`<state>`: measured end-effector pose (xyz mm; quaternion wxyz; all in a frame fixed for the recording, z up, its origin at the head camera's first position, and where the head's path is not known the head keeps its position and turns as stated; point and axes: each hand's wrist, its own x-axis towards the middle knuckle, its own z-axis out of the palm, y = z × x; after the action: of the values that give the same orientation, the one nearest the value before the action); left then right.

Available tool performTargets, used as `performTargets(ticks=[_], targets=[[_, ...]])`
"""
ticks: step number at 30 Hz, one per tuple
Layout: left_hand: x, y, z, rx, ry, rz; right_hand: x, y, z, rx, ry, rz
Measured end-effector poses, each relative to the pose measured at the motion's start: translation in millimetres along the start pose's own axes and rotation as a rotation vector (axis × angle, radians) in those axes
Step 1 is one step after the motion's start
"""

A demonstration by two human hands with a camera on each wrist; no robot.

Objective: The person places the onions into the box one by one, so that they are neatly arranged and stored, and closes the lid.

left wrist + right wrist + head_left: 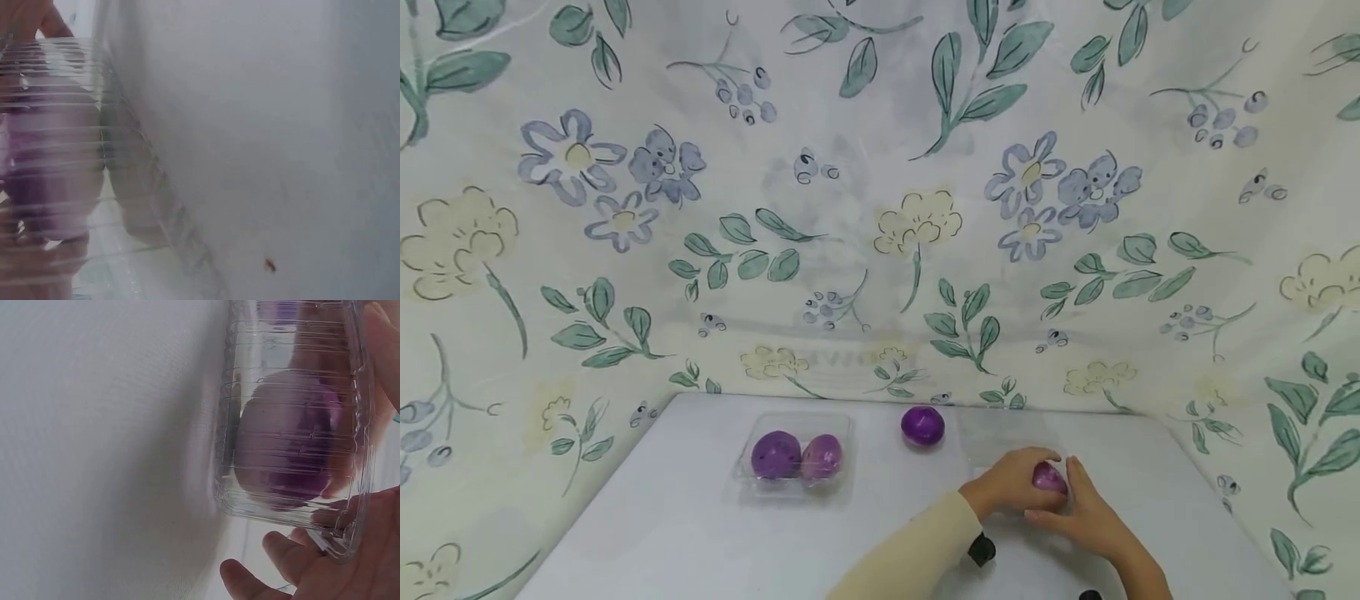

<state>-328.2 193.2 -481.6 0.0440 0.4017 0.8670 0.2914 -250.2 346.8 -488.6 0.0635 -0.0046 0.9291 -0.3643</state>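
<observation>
My left hand [1018,481] grips a smooth, round purple fruit [1049,478] inside a clear plastic box. Through the ribbed wall of the box [228,425], the right wrist view shows the fruit low inside with left-hand fingers against it. My right hand [1093,517] holds the box's right end, thumb on the near side and fingers on the far side. In the left wrist view, the fruit [56,162] shows blurred behind the ribbed plastic. The box's clear lid [1007,433] lies folded back behind the hands.
Another clear box [842,423] on the left holds two purple fruits [777,455]. A single glossy purple fruit [922,427] sits near the back edge of the white table [700,542]. Floral cloth [850,275] hangs behind and along both sides.
</observation>
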Motion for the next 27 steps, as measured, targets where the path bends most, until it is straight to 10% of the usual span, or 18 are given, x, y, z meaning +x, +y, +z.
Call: performTargets(ticks=[13,27], targets=[[-7.4,-4.7,-43.1,0.018,0.185,0.124,-2.5,-3.2,-4.7,-0.027,-0.004,0.012],[-23.1,-39.7,-83.4,-0.037,0.273,-0.033,-0.6,-4.4,0.3,-0.047,-0.015,0.055]])
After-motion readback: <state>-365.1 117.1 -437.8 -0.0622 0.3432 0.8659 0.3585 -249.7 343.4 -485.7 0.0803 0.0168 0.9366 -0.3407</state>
